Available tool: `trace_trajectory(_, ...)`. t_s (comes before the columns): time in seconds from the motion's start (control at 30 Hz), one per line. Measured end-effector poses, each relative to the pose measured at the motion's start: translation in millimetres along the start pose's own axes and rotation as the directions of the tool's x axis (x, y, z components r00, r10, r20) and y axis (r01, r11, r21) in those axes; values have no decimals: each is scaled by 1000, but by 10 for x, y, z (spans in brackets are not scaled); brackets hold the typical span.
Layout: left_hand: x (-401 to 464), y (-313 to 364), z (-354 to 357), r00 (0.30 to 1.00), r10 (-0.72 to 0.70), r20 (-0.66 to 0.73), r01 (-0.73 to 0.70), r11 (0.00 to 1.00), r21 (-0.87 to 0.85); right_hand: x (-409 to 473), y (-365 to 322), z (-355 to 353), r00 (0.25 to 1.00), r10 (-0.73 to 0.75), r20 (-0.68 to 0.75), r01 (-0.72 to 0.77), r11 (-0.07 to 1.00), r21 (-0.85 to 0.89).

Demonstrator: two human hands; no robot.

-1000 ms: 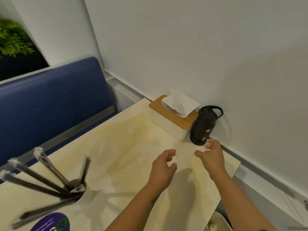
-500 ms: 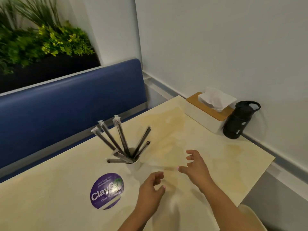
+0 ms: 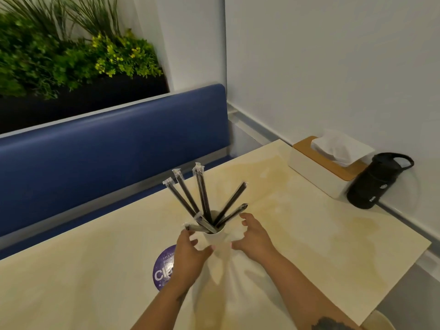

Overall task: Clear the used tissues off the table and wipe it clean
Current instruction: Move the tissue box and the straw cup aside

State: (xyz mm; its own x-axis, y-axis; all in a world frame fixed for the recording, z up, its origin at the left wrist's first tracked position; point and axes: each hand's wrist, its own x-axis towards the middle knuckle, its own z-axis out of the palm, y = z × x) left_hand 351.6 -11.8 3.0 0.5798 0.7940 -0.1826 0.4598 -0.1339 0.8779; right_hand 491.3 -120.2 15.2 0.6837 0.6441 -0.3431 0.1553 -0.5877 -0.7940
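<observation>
A white cup [image 3: 215, 239] holding several black wrapped straws [image 3: 202, 194] stands on the cream table [image 3: 333, 246], whose top shows yellowish smears. My left hand [image 3: 188, 256] curls round the cup's left side, fingers at the rim and thumb near the base. My right hand [image 3: 254, 236] is at the cup's right side with its fingers spread, a small gap from the wall. A white tissue box [image 3: 316, 172] with a wooden lid and a fresh tissue sticking out stands at the far right by the wall. No loose tissues are in view.
A black bottle [image 3: 373, 184] with a loop handle stands right of the tissue box against the wall. A round purple sticker [image 3: 163, 270] lies on the table under my left wrist. A blue bench back [image 3: 107, 139] runs behind the table, with plants above.
The view has swung left from the tissue box to the straw cup. Both hands have moved from the bare tabletop to either side of the cup, and my left hand now grips it.
</observation>
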Motion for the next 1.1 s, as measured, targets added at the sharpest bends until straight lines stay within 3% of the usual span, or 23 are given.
trace_trajectory(0.1, 189, 30, -1, 993, 105, 50, -103, 994, -25, 108, -67, 72, 998, -10, 62, 15, 996, -87)
trace_trajectory(0.2, 340, 2, 22, 984, 113, 139, -116, 993, 13, 180, -116, 142, 994, -34, 99, 45, 993, -110)
trace_trajectory(0.4, 434, 14, 120, 976, 174, 128, -165, 983, -77, 214, -143, 162, 989, -121, 86, 116, 991, 60)
trace_trajectory(0.7, 577, 361, 523, 918, 310, 249, -308, 950, -47, 177, -36, -417, 988, -153, -25, 155, 982, 112)
trace_trajectory(1.1, 799, 1217, 1908, 767, 453, 455, -486, 872, -49, 214, 539, -1714, 960, 25, -278, 5, 994, 109)
